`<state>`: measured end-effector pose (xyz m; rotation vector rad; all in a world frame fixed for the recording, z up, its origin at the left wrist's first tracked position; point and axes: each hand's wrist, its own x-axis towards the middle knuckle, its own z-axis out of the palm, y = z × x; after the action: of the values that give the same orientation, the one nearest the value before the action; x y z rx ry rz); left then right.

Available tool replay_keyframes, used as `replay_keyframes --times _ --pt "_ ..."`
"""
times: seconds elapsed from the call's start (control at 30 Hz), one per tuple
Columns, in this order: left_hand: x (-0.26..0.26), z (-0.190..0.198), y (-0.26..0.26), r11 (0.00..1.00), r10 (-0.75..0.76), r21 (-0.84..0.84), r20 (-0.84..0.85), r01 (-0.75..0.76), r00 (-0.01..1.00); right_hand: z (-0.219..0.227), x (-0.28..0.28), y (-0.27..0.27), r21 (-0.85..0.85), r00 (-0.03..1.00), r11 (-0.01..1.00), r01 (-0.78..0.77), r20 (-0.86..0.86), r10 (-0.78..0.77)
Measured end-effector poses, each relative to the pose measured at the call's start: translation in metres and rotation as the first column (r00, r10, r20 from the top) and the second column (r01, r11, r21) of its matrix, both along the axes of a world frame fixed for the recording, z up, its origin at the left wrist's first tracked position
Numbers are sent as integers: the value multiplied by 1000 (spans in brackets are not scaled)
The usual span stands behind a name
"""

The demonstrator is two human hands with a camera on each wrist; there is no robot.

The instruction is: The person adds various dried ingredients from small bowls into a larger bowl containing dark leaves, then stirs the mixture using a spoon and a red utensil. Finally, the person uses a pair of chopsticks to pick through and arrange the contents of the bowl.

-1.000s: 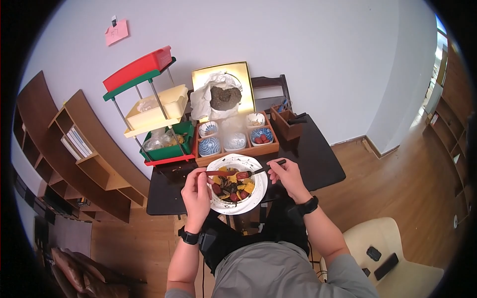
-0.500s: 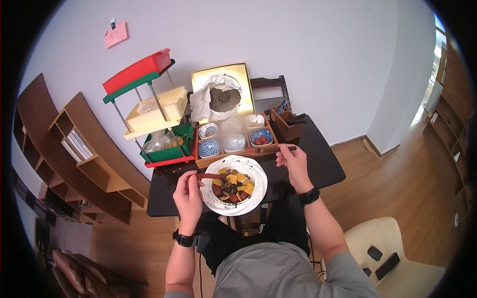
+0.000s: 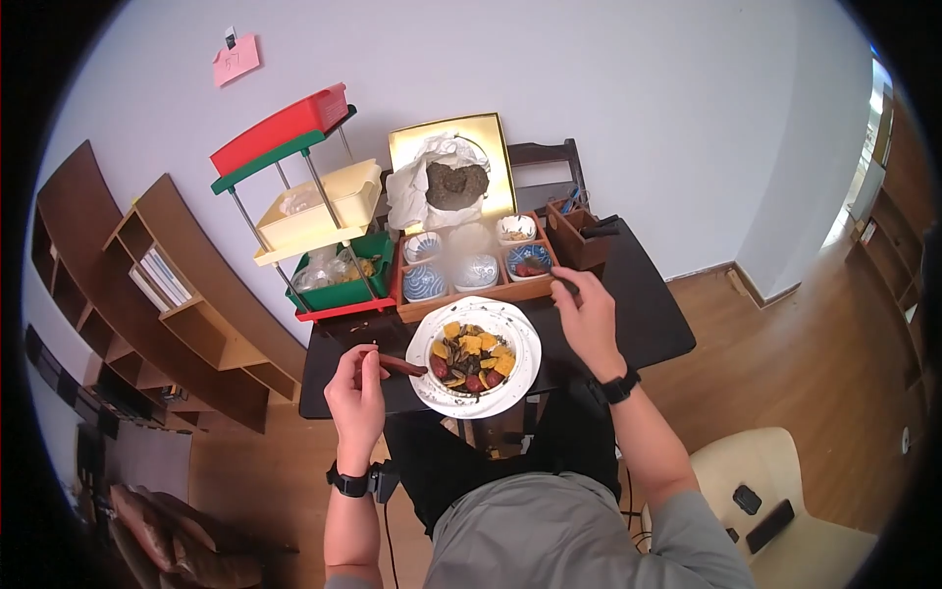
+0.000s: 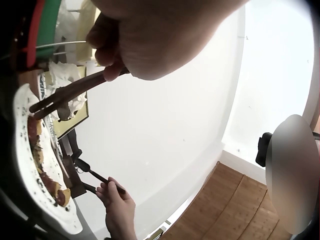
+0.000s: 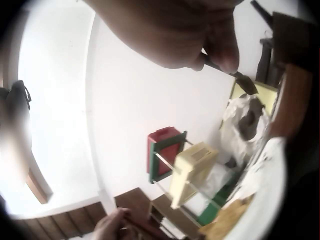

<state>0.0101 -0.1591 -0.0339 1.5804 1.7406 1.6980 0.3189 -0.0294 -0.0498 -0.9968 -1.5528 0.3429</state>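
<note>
The person's left hand (image 3: 355, 398) pinches a reddish-brown tool (image 3: 400, 365), its tip over the edge of the white dish (image 3: 528, 365) of mixed dried pieces. Their right hand (image 3: 589, 326) pinches a dark slim tool (image 5: 246, 83) by the blue-patterned bowl (image 3: 517, 259) of red fruit, in the wooden tray (image 3: 432, 309).

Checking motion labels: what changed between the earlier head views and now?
Right hand, gripping the dark spoon, moved forward from over the white plate to the bowl of red dates. Left hand drew back leftward with the tongs. Neither tool was let go. Plate and tray stayed put.
</note>
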Motion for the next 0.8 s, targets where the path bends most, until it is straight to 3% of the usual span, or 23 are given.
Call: replay_keyframes --times 0.13,0.2,0.37,0.8 --pt "5 -3 -1 1000 -5 -29 -21 4 1000 11 -19 -52 -109 933 928 -356 20 361" --pt "6 -2 1 1000 -3 -19 -35 3 999 9 -31 -67 -124 895 894 -431 66 441" --pt "10 -1 1 1000 -1 -8 -77 0 997 -7 -51 -71 -71 883 897 -437 155 443" --pt "20 -3 -4 999 -37 -39 -106 33 994 -9 -54 -69 -142 905 901 -409 66 421"
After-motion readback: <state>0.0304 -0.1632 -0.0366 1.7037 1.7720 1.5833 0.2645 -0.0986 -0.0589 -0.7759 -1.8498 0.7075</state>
